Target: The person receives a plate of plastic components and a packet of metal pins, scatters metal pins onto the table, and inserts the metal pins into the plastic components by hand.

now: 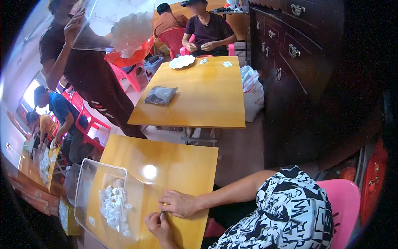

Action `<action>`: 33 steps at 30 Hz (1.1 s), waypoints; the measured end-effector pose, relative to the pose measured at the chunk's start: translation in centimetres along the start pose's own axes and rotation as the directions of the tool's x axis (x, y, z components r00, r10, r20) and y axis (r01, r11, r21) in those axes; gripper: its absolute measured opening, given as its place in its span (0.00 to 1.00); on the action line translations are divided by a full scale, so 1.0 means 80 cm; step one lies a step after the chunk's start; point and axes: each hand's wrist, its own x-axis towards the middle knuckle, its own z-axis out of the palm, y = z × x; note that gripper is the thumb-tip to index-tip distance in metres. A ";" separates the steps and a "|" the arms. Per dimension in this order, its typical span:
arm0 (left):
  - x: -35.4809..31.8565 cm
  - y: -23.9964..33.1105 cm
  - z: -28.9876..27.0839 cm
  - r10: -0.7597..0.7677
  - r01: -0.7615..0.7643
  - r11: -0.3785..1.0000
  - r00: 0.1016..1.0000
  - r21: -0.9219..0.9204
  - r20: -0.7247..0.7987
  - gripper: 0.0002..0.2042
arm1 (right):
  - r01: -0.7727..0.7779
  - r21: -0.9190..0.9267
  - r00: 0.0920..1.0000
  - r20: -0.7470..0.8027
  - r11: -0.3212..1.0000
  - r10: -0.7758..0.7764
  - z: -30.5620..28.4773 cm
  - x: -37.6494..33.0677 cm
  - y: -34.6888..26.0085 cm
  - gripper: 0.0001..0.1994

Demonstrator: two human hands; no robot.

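My right hand (pixel 179 203) rests on the near yellow wooden table (pixel 174 166), fingers curled, forearm coming in from the right. My left hand (pixel 159 226) is just below it, touching it, with fingertips pinched on a small piece too tiny to make out. To their left, a clear plastic bin (pixel 89 182) stands on the table with several small white pieces (pixel 112 205) heaped inside. My black-and-white patterned top (pixel 286 216) fills the lower right.
A second yellow table (pixel 199 95) ahead carries a dark plastic bag (pixel 160 95) and a white plate (pixel 181 62). A standing person (pixel 83 70) tips a clear bin (pixel 120 25) at upper left. Seated people work behind and at far left. A dark cabinet (pixel 298 74) stands right, with a white sack (pixel 252 91) beside it.
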 end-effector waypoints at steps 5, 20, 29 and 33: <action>-0.010 -0.008 0.002 -0.072 0.067 0.990 0.997 -0.126 -0.032 0.06 | -0.006 0.006 1.000 -0.003 1.000 0.006 -0.006 0.003 -0.005 0.17; 0.008 0.031 -0.017 0.086 -0.083 0.996 0.993 -0.029 0.085 0.07 | 0.013 0.051 1.000 0.000 0.999 -0.013 -0.001 0.004 0.005 0.10; -0.004 0.034 -0.016 -0.031 0.045 0.983 0.996 -0.177 0.083 0.02 | 0.031 0.073 0.995 -0.100 0.997 -0.024 0.000 0.003 -0.002 0.08; -0.001 0.027 -0.021 -0.106 0.131 0.983 0.977 -0.128 0.185 0.05 | 0.020 0.075 0.998 -0.054 0.997 -0.016 -0.001 0.002 0.001 0.11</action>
